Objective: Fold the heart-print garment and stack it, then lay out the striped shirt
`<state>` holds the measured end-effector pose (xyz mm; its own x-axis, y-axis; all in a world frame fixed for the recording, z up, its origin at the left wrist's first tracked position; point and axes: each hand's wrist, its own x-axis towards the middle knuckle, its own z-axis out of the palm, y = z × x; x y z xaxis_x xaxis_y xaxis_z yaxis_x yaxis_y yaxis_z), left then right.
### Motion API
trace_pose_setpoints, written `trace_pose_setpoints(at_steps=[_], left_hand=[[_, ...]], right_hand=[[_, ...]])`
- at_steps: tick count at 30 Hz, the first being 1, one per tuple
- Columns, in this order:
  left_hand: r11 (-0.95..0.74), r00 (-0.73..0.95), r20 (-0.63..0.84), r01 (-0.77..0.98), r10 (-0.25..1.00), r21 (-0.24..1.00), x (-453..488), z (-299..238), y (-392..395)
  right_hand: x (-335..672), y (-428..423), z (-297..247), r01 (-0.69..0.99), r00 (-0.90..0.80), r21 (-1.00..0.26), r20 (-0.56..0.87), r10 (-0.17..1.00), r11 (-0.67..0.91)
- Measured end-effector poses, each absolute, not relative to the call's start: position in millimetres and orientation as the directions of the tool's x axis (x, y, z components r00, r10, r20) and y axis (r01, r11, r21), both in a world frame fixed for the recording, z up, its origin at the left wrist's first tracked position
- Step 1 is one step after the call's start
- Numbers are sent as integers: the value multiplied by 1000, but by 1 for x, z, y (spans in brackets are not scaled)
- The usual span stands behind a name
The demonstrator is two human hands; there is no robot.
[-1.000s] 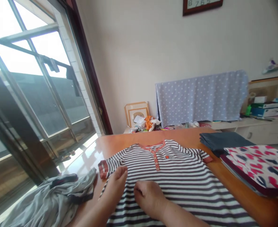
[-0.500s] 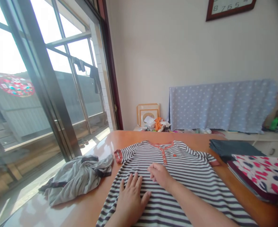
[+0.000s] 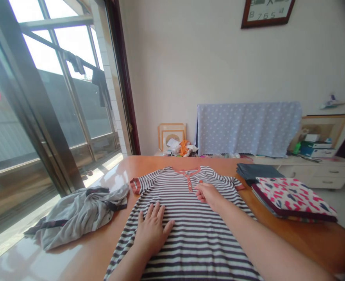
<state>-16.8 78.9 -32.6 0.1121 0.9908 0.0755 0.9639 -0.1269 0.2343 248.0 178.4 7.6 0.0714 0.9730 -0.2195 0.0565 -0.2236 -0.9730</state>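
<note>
A dark-and-white striped shirt (image 3: pixel 186 234) with an orange collar and button placket lies spread face up on the wooden table (image 3: pixel 307 234). My left hand (image 3: pixel 151 228) rests flat on the shirt's left side, fingers spread. Further up, my right hand (image 3: pixel 207 194) presses on the chest just right of the placket, its fingers curled down against the cloth.
A crumpled grey garment (image 3: pixel 78 212) lies on the table to the left. Folded clothes sit at the right: a dark one (image 3: pixel 257 171) and a pink-patterned one (image 3: pixel 292 195). Behind are a large window, picture frames, a dotted blue cloth (image 3: pixel 248 128) and a white cabinet (image 3: pixel 319 175).
My right hand has slid up the shirt towards the collar and to the right. My left hand has opened flat on the shirt's left side. The camera has swung about.
</note>
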Motion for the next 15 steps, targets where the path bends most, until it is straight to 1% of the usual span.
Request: trace_pose_setpoints(at_steps=[7, 9, 10, 13, 15], left_hand=[[-138, 128, 62, 967, 990, 213, -16, -28, 76], [-144, 134, 62, 970, 989, 196, -18, -27, 75], [-147, 137, 63, 971, 989, 187, -19, -27, 75], [-154, 146, 62, 974, 987, 166, -25, -28, 74], [-151, 144, 51, 977, 988, 154, -28, -29, 72]], right_hand=[[286, 99, 10, 130, 90, -970, -194, 977, -205], [297, 76, 3, 175, 89, -962, -198, 976, -211], [302, 66, -1, 227, 82, -951, -195, 977, -209], [318, 40, -15, 335, 65, -933, -115, 991, -130], [326, 25, -21, 366, 32, -929, -51, 998, -59]])
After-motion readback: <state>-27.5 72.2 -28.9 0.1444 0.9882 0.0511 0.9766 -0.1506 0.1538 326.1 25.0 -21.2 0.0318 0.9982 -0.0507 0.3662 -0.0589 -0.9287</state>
